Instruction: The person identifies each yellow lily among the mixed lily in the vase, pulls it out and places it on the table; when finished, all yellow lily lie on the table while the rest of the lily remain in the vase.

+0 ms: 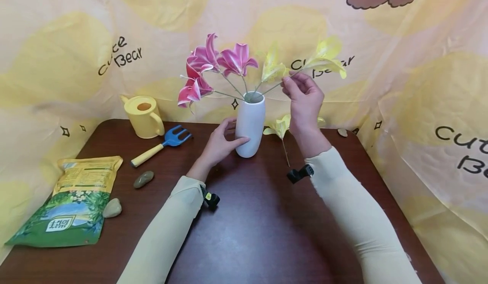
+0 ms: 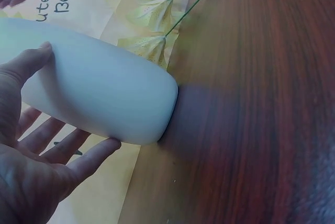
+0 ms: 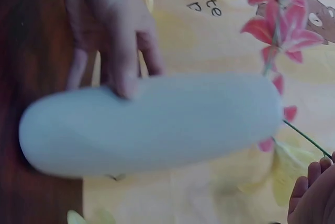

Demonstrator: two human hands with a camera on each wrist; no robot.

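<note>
Vase [image 1: 250,125], white, upright near the far edge of the table [image 1: 248,233], about midway along it. It holds pink lilies [image 1: 213,64] leaning left and yellow lilies [image 1: 301,66] leaning right.

Backdrop: yellow cloth [image 1: 57,64] printed "Cute Bear", hanging behind the far edge and along both sides of the table.

Bag [image 1: 72,203], green and yellow, flat at the left edge toward the near corner.

Watering can [image 1: 142,115], yellow, at the far left corner. Fork [image 1: 162,145] with blue tines and yellow handle lies just right of it, tines pointing toward the vase.

Left hand [image 1: 221,142]: fingers straight, spread against the left side of the vase, thumb on the front; wrist view shows thumb [image 2: 29,62] and fingertips touching the white wall, not curled round it. Hand counts as open, steadying.

Right hand [image 1: 305,100]: raised right of the vase mouth, fingertips pinching the stem of the outermost yellow lily, whose bloom sits above and right of the hand.

Loose yellow lily [image 1: 280,127] lies on the table just right of the vase, near the far edge, stem pointing toward the near edge.

Stones: one grey-green [image 1: 143,179] below the fork handle, one pale [image 1: 112,208] touching the bag's right edge, one small [image 1: 342,132] at the far right corner.
</note>
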